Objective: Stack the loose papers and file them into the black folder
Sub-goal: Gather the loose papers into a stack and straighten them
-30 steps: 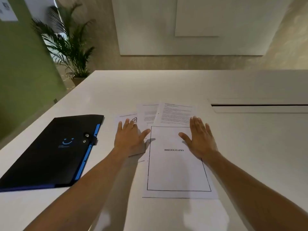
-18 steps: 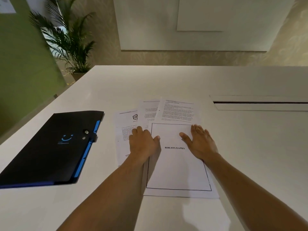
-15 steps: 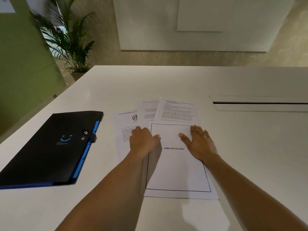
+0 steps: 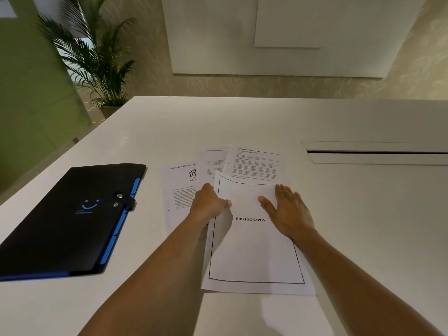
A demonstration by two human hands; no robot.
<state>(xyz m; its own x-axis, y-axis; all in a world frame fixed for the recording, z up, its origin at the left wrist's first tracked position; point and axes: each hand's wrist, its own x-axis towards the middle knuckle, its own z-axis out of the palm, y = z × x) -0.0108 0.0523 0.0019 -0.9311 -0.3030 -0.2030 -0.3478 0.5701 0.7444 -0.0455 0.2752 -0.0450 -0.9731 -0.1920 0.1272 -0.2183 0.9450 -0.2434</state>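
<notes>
Two bare hands on loose printed sheets, black folder shut at the left of the frame.

The left hand [image 4: 209,204], fingers curled, pinches the lifted left edge of the bordered white "BIBLIOGRAPHY" sheet [image 4: 252,251] at frame centre. The right hand [image 4: 287,209] lies flat on it, fingers straight and nearly together, thumb spread. Three more printed white sheets [image 4: 257,163] fan out above and to the left. The black folder with blue tabs [image 4: 65,224] lies closed on the white table [image 4: 363,238].

Bench [image 4: 363,214] right of the fanned papers [image 4: 254,251] lies open. Black folder [image 4: 68,219] blocks the left; a bare lane separates it from the papers.
</notes>
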